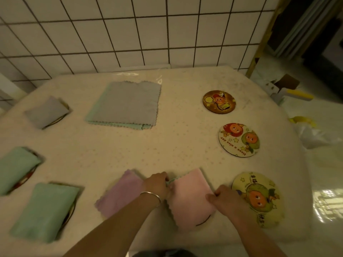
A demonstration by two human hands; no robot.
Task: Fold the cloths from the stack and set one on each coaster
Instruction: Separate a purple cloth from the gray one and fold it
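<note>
Both hands on the pink cloth (191, 199) at the table's (185, 127) near edge. Left hand (157, 184) pinches its left edge, right hand (222, 198) grips its right edge, fingers closed on fabric. Pink cloth sits on a coaster, only a dark rim showing below. Purple cloth (118, 193) just left. Stack (126, 104) of unfolded cloths at the back. Three bare coasters (239, 140) along the right. Three folded cloths (46, 210) at left.

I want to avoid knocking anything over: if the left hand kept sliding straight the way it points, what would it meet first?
The left hand points up-right across the pink cloth; past that, bare table, then probably the "Have a nice day" coaster, though direction is approximate.
</note>
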